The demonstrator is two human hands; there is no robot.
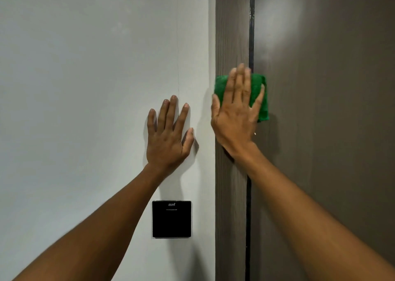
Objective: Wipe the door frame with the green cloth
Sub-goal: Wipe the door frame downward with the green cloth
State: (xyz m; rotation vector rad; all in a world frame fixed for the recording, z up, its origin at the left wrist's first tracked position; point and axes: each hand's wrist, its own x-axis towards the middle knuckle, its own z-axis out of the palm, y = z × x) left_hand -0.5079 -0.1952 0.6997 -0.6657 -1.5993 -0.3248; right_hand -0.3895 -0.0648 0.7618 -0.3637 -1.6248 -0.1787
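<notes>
Head camera view shows us facing a pale wall [85, 88] on the left and a brown door frame [232, 35] with the door [331, 131] on the right. We reach both bare forearms up and forward from the bottom of the picture. Our right hand [236, 114] lies flat, palm forward, fingers [240, 82] stretched upward and slightly spread, pressing the green cloth [259, 86] against the frame. The cloth is folded into a pad; it sits under the fingers and palm and sticks out past them on the right, covering the dark gap [251, 24] between frame and door and lapping onto the door face. The thumb rests on the frame's left edge. Nothing is gripped here: the hand is splayed open on top of the cloth.

Our left hand [168, 137] is also open, empty, planted flat on the wall just beside the frame, fingers pointing up and fanned apart, thumb toward the frame. Below it, a black square panel [171, 218] is mounted on the wall, close to the left forearm.
</notes>
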